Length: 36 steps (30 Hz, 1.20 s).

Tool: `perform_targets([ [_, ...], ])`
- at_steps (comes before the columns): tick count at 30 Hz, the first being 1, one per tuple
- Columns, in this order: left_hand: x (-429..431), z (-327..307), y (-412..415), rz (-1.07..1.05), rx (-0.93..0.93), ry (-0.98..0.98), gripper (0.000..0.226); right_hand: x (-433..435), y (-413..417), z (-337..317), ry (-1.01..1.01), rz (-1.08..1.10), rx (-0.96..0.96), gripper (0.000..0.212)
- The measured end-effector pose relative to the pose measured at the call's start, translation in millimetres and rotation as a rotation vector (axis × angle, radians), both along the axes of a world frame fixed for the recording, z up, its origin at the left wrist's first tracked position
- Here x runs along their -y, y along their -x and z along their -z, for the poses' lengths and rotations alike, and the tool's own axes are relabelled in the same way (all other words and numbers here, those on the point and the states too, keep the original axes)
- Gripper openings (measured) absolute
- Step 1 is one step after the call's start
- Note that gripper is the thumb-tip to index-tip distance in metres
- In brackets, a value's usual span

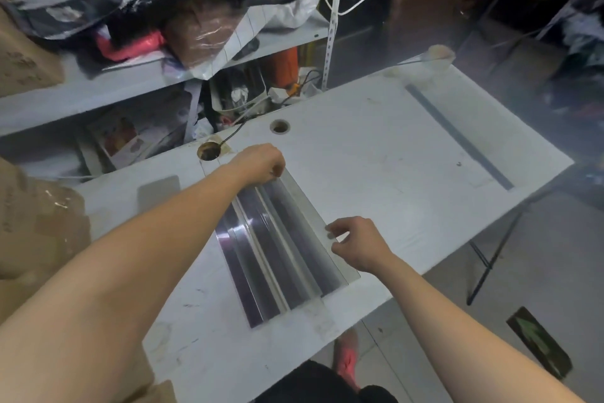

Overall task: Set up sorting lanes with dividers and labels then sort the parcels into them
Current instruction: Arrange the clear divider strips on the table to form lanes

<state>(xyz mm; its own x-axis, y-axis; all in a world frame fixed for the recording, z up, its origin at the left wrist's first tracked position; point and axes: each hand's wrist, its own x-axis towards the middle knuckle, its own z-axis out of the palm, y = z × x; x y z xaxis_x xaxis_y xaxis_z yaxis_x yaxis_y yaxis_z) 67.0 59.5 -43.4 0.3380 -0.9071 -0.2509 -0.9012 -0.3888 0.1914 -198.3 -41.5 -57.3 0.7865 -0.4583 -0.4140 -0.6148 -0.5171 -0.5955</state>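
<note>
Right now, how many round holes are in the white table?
2. One hole is near the table's far edge, just beyond the left hand. The other is left of it, with a black cable going in. The arms might hide more.

Bare arms, dark clothing
Both forearms [137, 249] are seen bare; a black garment [307, 383] and pink-red footwear [348, 360] are worn.

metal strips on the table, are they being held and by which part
Yes, both hands hold the rightmost metal strip: the left hand pinches its far end, and the right hand pinches its outer edge nearer the person.
</note>
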Motion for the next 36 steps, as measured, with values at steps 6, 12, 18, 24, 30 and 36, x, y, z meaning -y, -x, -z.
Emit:
perform_targets([
  [6, 13.2, -1.9, -9.4, -0.049, -0.039, 0.063, 0.005, 13.5, 9.4, -2.9, 0.025, 0.003, -0.009, 0.039],
  [12, 50.7, -20.7, -6.8, -0.083, -0.014, 0.139, 0.004, 56.5, 37.6, -6.4, 0.042, 0.021, 0.013, 0.041],
  [18, 115.5, -36.6, 11.1, -0.185, 0.007, 0.196, 0.004, 120.3, 83.5, -17.7, 0.044, 0.045, 0.028, 0.041],
  [24, 191.5, -49.6, 40.8, -0.205, 0.031, 0.185, 0.006, 187.3, 123.9, -22.8, 0.055, 0.072, 0.055, 0.040],
  [30, 251.3, -52.9, 56.7, -0.158, 0.056, 0.195, 0.010, 231.2, 140.6, -23.9, 0.071, 0.104, 0.060, 0.040],
  [36, 304.5, -39.0, 45.7, -0.139, 0.049, 0.240, 0.013, 270.1, 137.7, -21.9, 0.053, 0.150, 0.043, 0.037],
])
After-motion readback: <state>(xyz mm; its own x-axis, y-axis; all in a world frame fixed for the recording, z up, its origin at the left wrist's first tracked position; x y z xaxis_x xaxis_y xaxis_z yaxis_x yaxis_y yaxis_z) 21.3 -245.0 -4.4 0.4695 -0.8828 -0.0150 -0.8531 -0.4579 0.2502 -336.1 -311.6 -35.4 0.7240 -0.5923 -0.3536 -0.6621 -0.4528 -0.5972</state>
